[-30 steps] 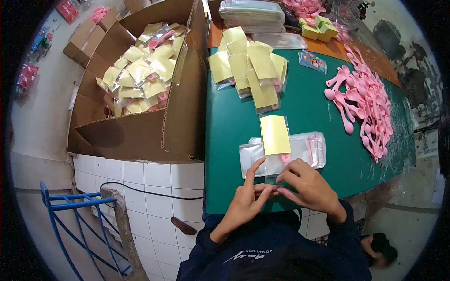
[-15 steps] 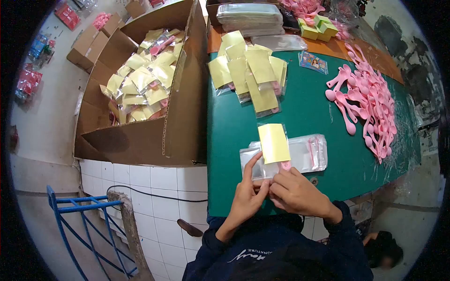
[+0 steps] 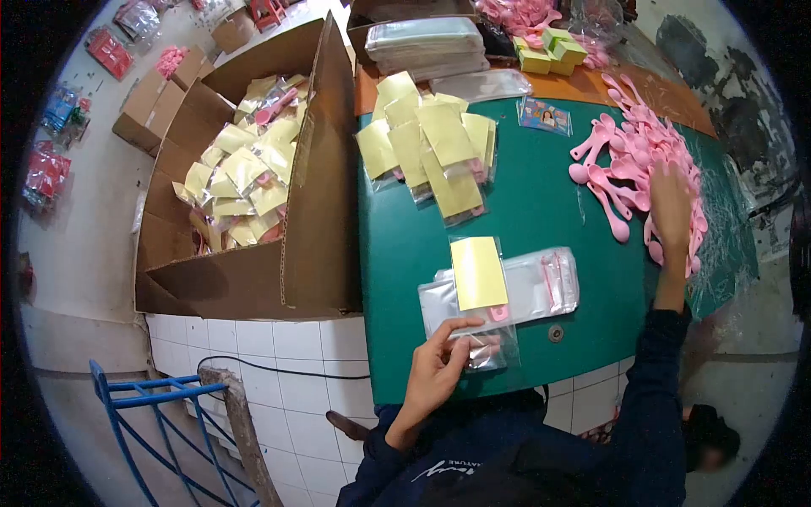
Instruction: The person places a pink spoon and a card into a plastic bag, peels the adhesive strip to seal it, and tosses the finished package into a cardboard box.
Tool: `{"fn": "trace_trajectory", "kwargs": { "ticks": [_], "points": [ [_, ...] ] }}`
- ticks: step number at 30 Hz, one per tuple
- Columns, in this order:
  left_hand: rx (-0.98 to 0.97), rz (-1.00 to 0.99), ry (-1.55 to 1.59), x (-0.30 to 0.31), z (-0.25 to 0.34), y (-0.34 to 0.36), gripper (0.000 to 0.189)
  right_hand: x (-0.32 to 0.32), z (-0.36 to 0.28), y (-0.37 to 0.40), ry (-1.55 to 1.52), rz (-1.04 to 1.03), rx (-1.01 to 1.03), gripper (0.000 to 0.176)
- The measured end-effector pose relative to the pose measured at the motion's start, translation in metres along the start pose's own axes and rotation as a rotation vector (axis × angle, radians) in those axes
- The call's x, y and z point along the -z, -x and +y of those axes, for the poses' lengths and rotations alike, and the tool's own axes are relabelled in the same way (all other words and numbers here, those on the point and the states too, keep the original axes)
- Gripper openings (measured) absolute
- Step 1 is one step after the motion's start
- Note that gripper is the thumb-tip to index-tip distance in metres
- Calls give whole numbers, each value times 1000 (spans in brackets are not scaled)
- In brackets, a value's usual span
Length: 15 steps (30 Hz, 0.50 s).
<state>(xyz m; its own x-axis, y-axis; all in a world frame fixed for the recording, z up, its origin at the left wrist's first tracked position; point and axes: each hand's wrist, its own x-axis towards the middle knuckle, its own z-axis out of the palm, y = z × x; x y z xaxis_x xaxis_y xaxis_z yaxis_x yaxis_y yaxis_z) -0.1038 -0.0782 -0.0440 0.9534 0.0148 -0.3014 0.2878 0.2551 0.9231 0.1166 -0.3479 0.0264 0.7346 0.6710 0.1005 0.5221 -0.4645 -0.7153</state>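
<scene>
My left hand (image 3: 435, 367) lies at the near edge of the green table, its index finger and thumb apart. The index fingertip touches a clear plastic bag (image 3: 508, 342) with a yellow card (image 3: 480, 275) in its upper part. Pink pieces show through the bag below the card. Under it lies a stack of clear plastic bags (image 3: 530, 286). My right hand (image 3: 670, 207) reaches into the pile of pink spoons (image 3: 625, 165) on the right. Its fingertips are blurred among the spoons, so I cannot see whether they grip one.
Several filled bags with yellow cards (image 3: 443, 135) lie farther back. A large cardboard box (image 3: 325, 186) of similar bags stands left. Stacked plastic sleeves (image 3: 427, 42), picture cards (image 3: 545, 117) and yellow-green blocks (image 3: 551, 52) are at the back. A blue metal frame (image 3: 160, 389) stands lower left.
My right hand has left the bag and moved up and right to the spoon pile. My left hand stays at the bag, its index finger now across it. The view has shifted slightly.
</scene>
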Motion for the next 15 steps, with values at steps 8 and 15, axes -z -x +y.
{"fn": "trace_trajectory", "kwargs": {
  "ticks": [8, 15],
  "points": [
    [12, -51, 113, 0, 2, 9, 22, -135, -83, 49, -33, 35, 57, 48],
    [43, -29, 2, 11, 9, 21, 31, -151, -76, 61, -215, 77, 9, 20]
  ]
}}
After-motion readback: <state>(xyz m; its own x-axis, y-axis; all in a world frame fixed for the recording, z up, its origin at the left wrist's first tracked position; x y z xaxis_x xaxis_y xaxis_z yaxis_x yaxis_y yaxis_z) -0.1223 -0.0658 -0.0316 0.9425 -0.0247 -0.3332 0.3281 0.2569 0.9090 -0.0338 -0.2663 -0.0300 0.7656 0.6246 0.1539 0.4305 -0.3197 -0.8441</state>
